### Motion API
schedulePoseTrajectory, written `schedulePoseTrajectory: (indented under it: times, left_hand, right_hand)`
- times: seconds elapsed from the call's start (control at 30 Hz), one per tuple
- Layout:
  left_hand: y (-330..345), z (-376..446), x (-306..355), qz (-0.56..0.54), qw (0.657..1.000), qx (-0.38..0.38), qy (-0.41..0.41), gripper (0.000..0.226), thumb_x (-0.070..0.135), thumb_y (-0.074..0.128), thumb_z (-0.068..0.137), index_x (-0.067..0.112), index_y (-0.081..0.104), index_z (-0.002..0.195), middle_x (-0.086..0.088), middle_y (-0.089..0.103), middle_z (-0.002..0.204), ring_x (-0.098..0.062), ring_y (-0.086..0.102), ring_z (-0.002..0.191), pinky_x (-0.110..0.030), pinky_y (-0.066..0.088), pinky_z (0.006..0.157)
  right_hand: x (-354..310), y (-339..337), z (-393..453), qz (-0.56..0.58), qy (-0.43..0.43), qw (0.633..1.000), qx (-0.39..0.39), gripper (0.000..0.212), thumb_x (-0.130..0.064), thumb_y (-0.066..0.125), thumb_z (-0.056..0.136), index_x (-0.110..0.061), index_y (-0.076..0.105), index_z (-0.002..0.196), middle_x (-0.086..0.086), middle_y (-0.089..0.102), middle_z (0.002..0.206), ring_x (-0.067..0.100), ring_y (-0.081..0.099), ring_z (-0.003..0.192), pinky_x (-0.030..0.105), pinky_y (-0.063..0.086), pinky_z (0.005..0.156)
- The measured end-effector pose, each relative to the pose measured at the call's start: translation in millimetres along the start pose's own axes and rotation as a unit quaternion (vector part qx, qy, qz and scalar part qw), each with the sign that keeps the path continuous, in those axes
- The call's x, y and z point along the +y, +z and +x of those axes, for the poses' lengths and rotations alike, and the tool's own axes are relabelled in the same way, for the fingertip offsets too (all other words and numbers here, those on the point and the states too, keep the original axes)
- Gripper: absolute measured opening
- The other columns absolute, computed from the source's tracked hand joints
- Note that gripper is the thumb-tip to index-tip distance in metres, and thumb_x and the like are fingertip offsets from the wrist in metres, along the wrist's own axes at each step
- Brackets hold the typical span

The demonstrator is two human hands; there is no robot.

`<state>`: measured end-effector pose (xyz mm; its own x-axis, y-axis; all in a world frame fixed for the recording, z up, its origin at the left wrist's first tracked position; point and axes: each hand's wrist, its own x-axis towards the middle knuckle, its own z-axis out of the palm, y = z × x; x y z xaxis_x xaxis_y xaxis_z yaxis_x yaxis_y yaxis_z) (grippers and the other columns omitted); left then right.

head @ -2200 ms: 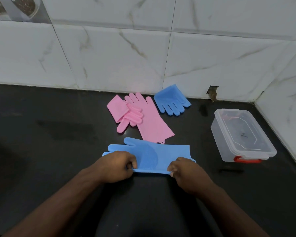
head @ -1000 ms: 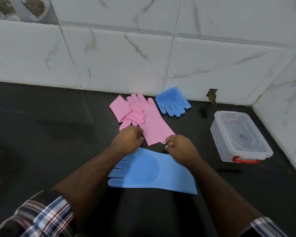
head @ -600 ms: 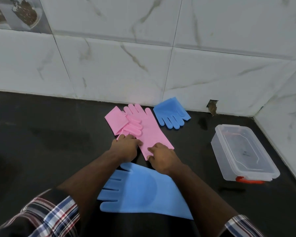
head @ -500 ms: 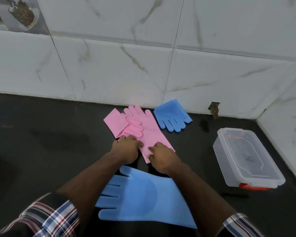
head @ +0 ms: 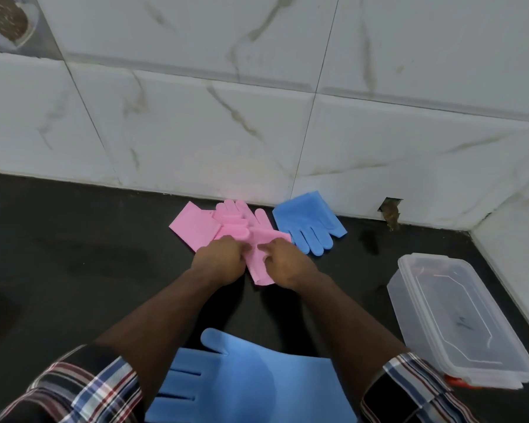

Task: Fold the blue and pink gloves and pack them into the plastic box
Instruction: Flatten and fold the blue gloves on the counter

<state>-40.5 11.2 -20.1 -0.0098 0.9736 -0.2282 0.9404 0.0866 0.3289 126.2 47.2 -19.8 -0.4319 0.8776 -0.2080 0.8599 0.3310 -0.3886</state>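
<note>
Both hands at frame centre on long pink glove [head: 261, 239], cuff end doubled back over its palm. Left hand [head: 219, 261] fingers curled, pinching glove's left edge; right hand [head: 284, 264] fingers bent, pressing fold down. Folded pink glove [head: 196, 228] touching it, upper left. Folded blue glove [head: 310, 227] just right, against tile wall. Flat blue glove [head: 251, 380] at bottom centre, between forearms. Plastic box [head: 458, 325], lid on, at right on dark tabletop [head: 74, 285].

At six o'clock our forearms and the frame's edge hide part of the near blue glove [head: 257, 383]; our hands cover the pink glove [head: 258, 261]'s middle.
</note>
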Motion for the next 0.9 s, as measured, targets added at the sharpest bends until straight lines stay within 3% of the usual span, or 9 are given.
schedulePoseTrajectory:
  times: [0.17,0.27,0.37,0.43,0.5,0.6,0.73,0.8,0.9]
  left_hand:
    - [-8.6,0.4,7.4,-0.091,0.996,-0.004,-0.006,0.03,0.032,0.046,0.093,0.032,0.071,0.108,0.011,0.07,0.115,-0.015,0.063,0.103,-0.038,0.053,0.094]
    - [-5.4,-1.8,14.5,-0.141,0.99,-0.025,-0.001,0.026,0.032,0.049,0.093,0.024,0.072,0.102,0.007,0.072,0.106,-0.014,0.065,0.097,-0.039,0.054,0.093]
    - [-3.8,-3.8,21.7,-0.185,0.983,-0.021,0.002,0.023,0.027,0.052,0.095,0.019,0.072,0.102,0.003,0.072,0.098,-0.015,0.066,0.092,-0.038,0.055,0.09]
    - [-4.2,-5.4,27.8,-0.209,0.978,-0.021,0.009,0.02,0.023,0.053,0.096,0.017,0.07,0.103,0.003,0.071,0.097,-0.015,0.066,0.091,-0.037,0.056,0.089]
    - [-5.5,-7.6,34.6,-0.216,0.976,-0.019,0.022,0.021,0.019,0.054,0.096,0.018,0.068,0.111,0.002,0.071,0.109,-0.014,0.066,0.097,-0.034,0.054,0.093]
    - [-10.2,-11.3,49.8,-0.201,0.978,0.015,0.06,0.032,0.02,0.056,0.096,0.019,0.065,0.127,0.003,0.066,0.127,-0.014,0.062,0.111,-0.03,0.048,0.101]
    - [-25.1,-15.1,80.6,-0.24,0.96,0.072,0.129,0.052,0.03,0.069,0.091,0.019,0.055,0.14,0.004,0.061,0.134,-0.015,0.059,0.115,-0.033,0.047,0.101]
    - [-33.3,-16.0,91.9,-0.294,0.938,0.1,0.153,0.042,0.029,0.071,0.088,0.018,0.062,0.128,0.005,0.067,0.12,-0.013,0.062,0.104,-0.031,0.05,0.091]
    - [-39.4,-13.5,89.9,-0.295,0.937,0.157,0.103,0.017,0.025,0.061,0.095,0.015,0.068,0.108,0.002,0.07,0.1,-0.016,0.062,0.09,-0.02,0.046,0.072]
  right_hand:
    - [49.1,-25.0,-1.7,0.123,0.14,0.956,0.228,0.031,-0.013,0.056,0.086,-0.014,0.071,0.112,0.005,0.068,0.119,0.024,0.062,0.109,0.03,0.046,0.091]
    - [72.9,-29.5,-8.8,0.14,0.245,0.937,0.203,0.037,-0.02,0.06,0.083,-0.018,0.068,0.119,0.007,0.063,0.128,0.027,0.058,0.114,0.036,0.045,0.101]
    - [78.8,-27.1,-10.7,0.221,0.251,0.927,0.167,0.041,-0.018,0.067,0.084,-0.011,0.065,0.124,0.004,0.061,0.132,0.023,0.056,0.121,0.036,0.04,0.107]
    - [76.4,-27.3,-10.2,0.326,0.258,0.885,0.208,0.036,-0.012,0.07,0.082,-0.008,0.069,0.118,0.005,0.066,0.124,0.02,0.061,0.112,0.031,0.045,0.101]
    - [70.5,-31.6,-10.1,0.412,0.267,0.833,0.254,0.03,-0.009,0.072,0.081,-0.009,0.072,0.11,0.006,0.071,0.114,0.018,0.064,0.099,0.035,0.05,0.097]
    - [54.4,-44.9,-14.2,0.486,0.24,0.79,0.285,0.023,-0.008,0.071,0.082,-0.011,0.073,0.105,0.004,0.073,0.102,0.018,0.067,0.093,0.039,0.055,0.092]
    - [19.4,-64.1,-34.5,0.53,0.152,0.784,0.286,0.019,-0.007,0.066,0.088,-0.01,0.074,0.105,-0.002,0.073,0.098,0.011,0.067,0.092,0.031,0.056,0.085]
    - [6.5,-71.7,-48.2,0.54,0.103,0.8,0.24,0.016,-0.008,0.062,0.091,-0.01,0.074,0.102,0.002,0.074,0.095,0.014,0.07,0.091,0.03,0.057,0.08]
    - [8.9,-76.3,-65.0,0.547,0.053,0.814,0.19,0.017,-0.01,0.062,0.091,-0.016,0.073,0.102,0.001,0.075,0.095,0.01,0.071,0.087,0.022,0.054,0.069]
